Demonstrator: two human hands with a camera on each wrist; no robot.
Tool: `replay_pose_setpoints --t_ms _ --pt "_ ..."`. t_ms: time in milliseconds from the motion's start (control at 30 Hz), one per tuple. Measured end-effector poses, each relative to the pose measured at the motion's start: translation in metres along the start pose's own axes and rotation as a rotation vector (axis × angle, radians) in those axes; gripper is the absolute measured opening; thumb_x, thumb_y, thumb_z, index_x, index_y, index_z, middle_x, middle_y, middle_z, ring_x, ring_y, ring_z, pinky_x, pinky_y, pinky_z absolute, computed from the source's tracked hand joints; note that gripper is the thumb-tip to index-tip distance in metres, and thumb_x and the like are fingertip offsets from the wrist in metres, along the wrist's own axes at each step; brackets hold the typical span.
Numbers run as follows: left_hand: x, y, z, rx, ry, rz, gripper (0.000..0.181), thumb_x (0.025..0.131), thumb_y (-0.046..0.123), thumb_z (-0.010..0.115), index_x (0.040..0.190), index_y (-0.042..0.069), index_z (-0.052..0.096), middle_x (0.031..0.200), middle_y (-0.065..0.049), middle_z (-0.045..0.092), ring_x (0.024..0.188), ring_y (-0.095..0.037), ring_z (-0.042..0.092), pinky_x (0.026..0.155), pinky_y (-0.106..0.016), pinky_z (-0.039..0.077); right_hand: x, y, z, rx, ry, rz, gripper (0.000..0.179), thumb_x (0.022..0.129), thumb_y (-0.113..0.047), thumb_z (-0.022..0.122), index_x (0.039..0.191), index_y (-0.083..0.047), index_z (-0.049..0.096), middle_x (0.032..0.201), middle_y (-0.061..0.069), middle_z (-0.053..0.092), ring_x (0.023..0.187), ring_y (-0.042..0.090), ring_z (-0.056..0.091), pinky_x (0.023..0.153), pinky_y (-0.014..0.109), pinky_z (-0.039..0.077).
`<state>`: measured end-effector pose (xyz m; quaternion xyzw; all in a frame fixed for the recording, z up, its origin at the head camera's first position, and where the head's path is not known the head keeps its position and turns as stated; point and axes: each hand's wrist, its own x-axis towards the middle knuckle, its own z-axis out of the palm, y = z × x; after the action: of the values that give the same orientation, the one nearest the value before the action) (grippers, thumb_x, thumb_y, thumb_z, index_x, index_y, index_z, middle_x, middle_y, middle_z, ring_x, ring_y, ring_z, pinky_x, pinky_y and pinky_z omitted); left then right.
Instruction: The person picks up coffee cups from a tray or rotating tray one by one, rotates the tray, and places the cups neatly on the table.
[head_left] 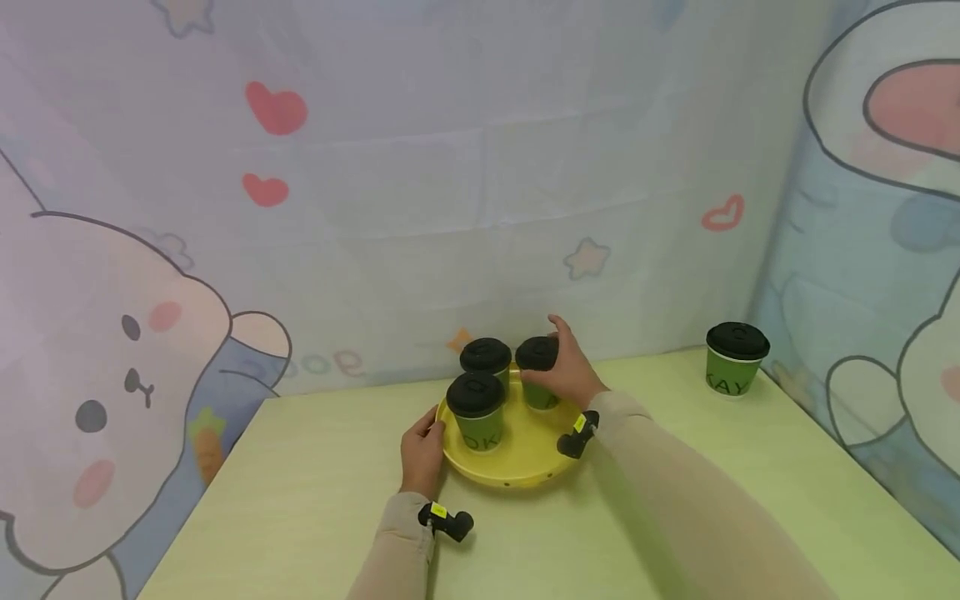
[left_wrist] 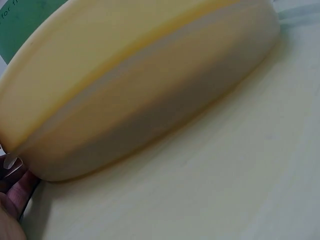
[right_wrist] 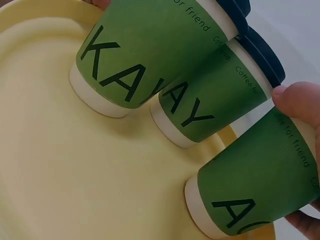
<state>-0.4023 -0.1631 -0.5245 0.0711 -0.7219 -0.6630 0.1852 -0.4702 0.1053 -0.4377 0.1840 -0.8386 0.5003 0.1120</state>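
A round yellow tray [head_left: 525, 458] rests on the table with green paper coffee cups in black lids on it. My left hand [head_left: 422, 454] holds the tray's left rim, fingertips at its edge in the left wrist view. One cup [head_left: 480, 429] stands at the tray's left side, and a second cup [head_left: 486, 357] is just behind it. At the back right of the tray, my right hand [head_left: 568, 371] grips a third cup [right_wrist: 257, 175] near its lid, thumb on one side and fingers on the other. That cup's base is over the tray; contact is unclear.
Another lidded green cup [head_left: 733, 371] stands on the table at the far right, near the side wall cloth. A printed cloth [head_left: 420, 208] hangs behind the pale table [head_left: 300, 483]. Small black cameras [head_left: 446, 522] sit on both wrists.
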Motion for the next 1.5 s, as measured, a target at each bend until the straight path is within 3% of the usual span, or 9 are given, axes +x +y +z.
replay_pose_setpoints --t_ms 200,433,633,833,967,1133,1233,1367,1500 --pt "0.002 -0.002 0.0 0.017 0.006 0.009 0.039 0.1 0.015 0.055 0.137 0.01 0.065 0.132 -0.013 0.065 0.108 -0.024 0.063 0.081 -0.022 0.051 0.003 -0.016 -0.029 0.002 0.028 -0.092 0.107 0.084 -0.026 0.084 0.162 -0.022 0.011 0.154 0.017 0.036 0.139 0.041 0.04 0.11 0.061 0.036" --pt "0.004 -0.005 -0.002 0.024 -0.008 0.018 0.04 0.1 0.016 0.054 0.138 0.01 0.064 0.135 -0.013 0.064 0.115 -0.026 0.062 0.089 -0.029 0.052 -0.001 -0.057 -0.128 -0.072 0.116 -0.162 0.109 0.082 -0.026 0.085 0.162 -0.028 0.011 0.155 0.011 0.037 0.136 0.039 0.043 0.11 0.06 0.035" --pt "0.005 -0.005 -0.003 0.035 -0.009 0.022 0.04 0.1 0.015 0.053 0.139 0.009 0.063 0.136 -0.014 0.063 0.117 -0.026 0.061 0.092 -0.031 0.051 -0.027 -0.059 -0.217 -0.154 0.215 -0.14 0.112 0.081 -0.021 0.086 0.163 -0.032 0.01 0.154 0.018 0.037 0.134 0.042 0.041 0.108 0.061 0.032" --pt "0.004 -0.004 -0.002 0.034 -0.005 0.002 0.041 0.1 0.016 0.053 0.139 0.009 0.063 0.136 -0.014 0.063 0.117 -0.027 0.06 0.095 -0.036 0.05 -0.064 -0.036 -0.278 -0.257 0.219 -0.001 0.113 0.085 -0.037 0.081 0.161 -0.042 -0.002 0.16 0.02 0.025 0.134 0.052 0.035 0.101 0.069 0.033" --pt "0.002 -0.003 -0.002 0.029 -0.009 -0.011 0.043 0.1 0.017 0.052 0.141 0.009 0.062 0.138 -0.013 0.062 0.117 -0.026 0.06 0.096 -0.037 0.05 -0.086 -0.017 -0.3 -0.251 0.221 0.05 0.11 0.088 -0.039 0.078 0.159 -0.046 -0.006 0.162 0.023 0.019 0.134 0.055 0.032 0.097 0.072 0.032" --pt "0.003 -0.003 -0.003 0.022 -0.012 0.012 0.042 0.1 0.017 0.052 0.14 0.01 0.062 0.135 -0.012 0.064 0.113 -0.025 0.062 0.09 -0.031 0.052 -0.108 0.013 -0.311 -0.249 0.214 0.07 0.108 0.092 -0.034 0.075 0.158 -0.047 -0.009 0.16 0.029 0.019 0.13 0.053 0.035 0.092 0.068 0.036" --pt "0.002 -0.005 -0.004 0.019 -0.021 0.01 0.041 0.1 0.016 0.052 0.14 0.01 0.062 0.135 -0.013 0.063 0.113 -0.025 0.062 0.088 -0.03 0.052 -0.119 0.034 -0.313 -0.265 0.202 0.082 0.109 0.092 -0.033 0.075 0.161 -0.041 -0.009 0.157 0.031 0.022 0.127 0.051 0.038 0.087 0.04 0.047" --pt "0.001 -0.004 -0.002 0.013 -0.025 0.003 0.041 0.101 0.015 0.052 0.14 0.009 0.062 0.136 -0.014 0.063 0.115 -0.026 0.062 0.092 -0.033 0.051 -0.134 0.06 -0.316 -0.25 0.174 0.09 0.108 0.093 -0.028 0.075 0.163 -0.032 -0.008 0.155 0.032 0.023 0.124 0.049 0.039 0.07 0.01 0.037" --pt "0.001 -0.002 0.003 0.006 -0.024 0.002 0.04 0.1 0.015 0.053 0.138 0.008 0.064 0.134 -0.014 0.064 0.114 -0.026 0.062 0.092 -0.033 0.051 -0.149 0.08 -0.315 -0.235 0.139 0.09 0.109 0.093 -0.024 0.075 0.163 -0.026 -0.008 0.154 0.035 0.02 0.125 0.054 0.036 0.072 0.015 0.042"
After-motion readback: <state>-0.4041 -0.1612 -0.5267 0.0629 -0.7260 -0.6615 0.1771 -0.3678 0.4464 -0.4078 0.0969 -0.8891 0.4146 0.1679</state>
